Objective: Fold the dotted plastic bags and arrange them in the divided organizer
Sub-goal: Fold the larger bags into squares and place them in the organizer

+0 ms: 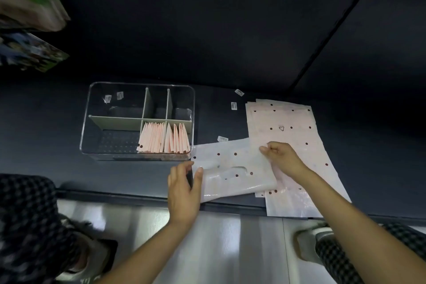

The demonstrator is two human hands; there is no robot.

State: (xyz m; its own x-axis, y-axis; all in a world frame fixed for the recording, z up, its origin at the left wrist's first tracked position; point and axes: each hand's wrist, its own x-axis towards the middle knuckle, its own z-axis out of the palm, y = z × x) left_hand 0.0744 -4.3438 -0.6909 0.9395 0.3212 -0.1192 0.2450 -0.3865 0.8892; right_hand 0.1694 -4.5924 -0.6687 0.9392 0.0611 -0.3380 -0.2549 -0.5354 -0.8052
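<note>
Spanning the scene from left to right: dark worktop (138,182), matte, with a near edge above a pale floor.

Item 1. Stack of flat dotted bags (297,136), pale pink with dark spots, lying at right on the worktop, its near end overhanging the worktop edge. One triangle mark shows on the top sheet.

Item 2. Clear divided organizer (92,122), left of the stack and well apart from it. Grey partitions split it into compartments. The two near-right compartments hold folded bags (161,138), pink, standing on edge in rows; the other compartments hold no bags.

Item 3. Single dotted bag (230,168), whitish, with a cut-out handle, lying crosswise between organizer and stack, its right end overlapping the stack.

Item 4. Left hand (183,191), at the single bag's left end. Grip half open: thumb resting on the bag's near-left corner, fingers curled beside the edge, not clearly clasping it.

Item 5. Right hand (282,158), over the bag's right end. Grip narrow: thumb and fingertips pinched on the far-right edge of the plastic.

Item 6. Small white labels (234,106), scattered on the worktop between organizer and stack.
</note>
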